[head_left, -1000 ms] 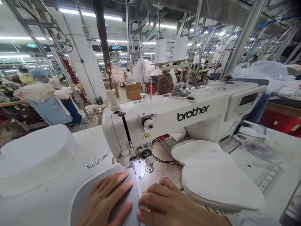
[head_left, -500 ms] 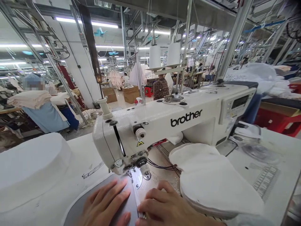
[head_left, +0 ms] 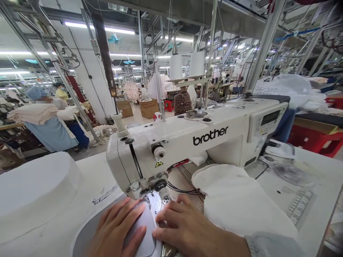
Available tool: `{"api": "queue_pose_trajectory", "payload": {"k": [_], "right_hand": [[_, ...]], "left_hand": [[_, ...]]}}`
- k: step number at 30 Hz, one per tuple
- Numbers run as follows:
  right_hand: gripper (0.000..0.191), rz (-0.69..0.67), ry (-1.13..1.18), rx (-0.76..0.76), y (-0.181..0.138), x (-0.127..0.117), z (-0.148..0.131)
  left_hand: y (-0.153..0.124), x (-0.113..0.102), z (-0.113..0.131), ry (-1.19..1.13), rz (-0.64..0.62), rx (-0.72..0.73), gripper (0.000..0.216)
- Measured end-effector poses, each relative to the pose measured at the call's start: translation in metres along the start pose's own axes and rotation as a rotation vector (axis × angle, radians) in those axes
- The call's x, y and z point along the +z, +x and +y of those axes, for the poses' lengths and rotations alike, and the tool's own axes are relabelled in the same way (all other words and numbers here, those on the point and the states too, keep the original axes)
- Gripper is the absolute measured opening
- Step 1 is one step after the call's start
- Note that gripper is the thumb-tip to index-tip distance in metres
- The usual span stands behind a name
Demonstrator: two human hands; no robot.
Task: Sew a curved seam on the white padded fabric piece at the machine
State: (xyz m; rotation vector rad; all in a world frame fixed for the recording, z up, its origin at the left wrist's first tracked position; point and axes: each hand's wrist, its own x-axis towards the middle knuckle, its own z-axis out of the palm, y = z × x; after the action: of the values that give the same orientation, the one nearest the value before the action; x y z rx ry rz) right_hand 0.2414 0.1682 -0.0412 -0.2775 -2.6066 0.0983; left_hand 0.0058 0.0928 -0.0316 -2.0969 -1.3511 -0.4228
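Comparing with half a second ago, the right hand (head_left: 184, 221) has advanced along the edge of the work and is now nearer the presser foot (head_left: 148, 201). A rounded near corner of the pale plate (head_left: 148, 222) has come into view between the hands. Judged from this, the edge is being guided close beside the foot and a corner section is approaching.

The left hand (head_left: 119, 223) is spread flat, fingers apart, pressing on the plate and the grey panel (head_left: 85, 233), which lies on the tabletop (head_left: 93, 167) in front of the sewing machine (head_left: 171, 150). The right hand is curled at the right edge; whether it pinches the material cannot be told.

Surroundings: a stack of white pieces (head_left: 246, 207) lies just beyond the right forearm and could restrict its sweep. Dark cords (head_left: 184, 189) run between stack and machine head. A large white pile (head_left: 40, 182) occupies the left side. The stitching point is largely hidden by the machine head and fingers.
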Motion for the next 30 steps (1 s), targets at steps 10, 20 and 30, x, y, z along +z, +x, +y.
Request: {"api": "queue_pose_trajectory", "payload": {"k": [10, 20, 30], "right_hand": [[0.017, -0.141, -0.022, 0.146, 0.015, -0.002, 0.001], [0.015, 0.002, -0.123, 0.082, 0.014, 0.01, 0.003], [0.007, 0.238, -0.179, -0.007, 0.011, 0.025, 0.005]], "left_hand": [[0.001, 0.011, -0.014, -0.145, -0.077, -0.096, 0.024], [0.004, 0.009, -0.013, -0.322, -0.143, -0.165, 0.016], [0.007, -0.007, -0.009, -0.484, 0.004, 0.013, 0.028]]}}
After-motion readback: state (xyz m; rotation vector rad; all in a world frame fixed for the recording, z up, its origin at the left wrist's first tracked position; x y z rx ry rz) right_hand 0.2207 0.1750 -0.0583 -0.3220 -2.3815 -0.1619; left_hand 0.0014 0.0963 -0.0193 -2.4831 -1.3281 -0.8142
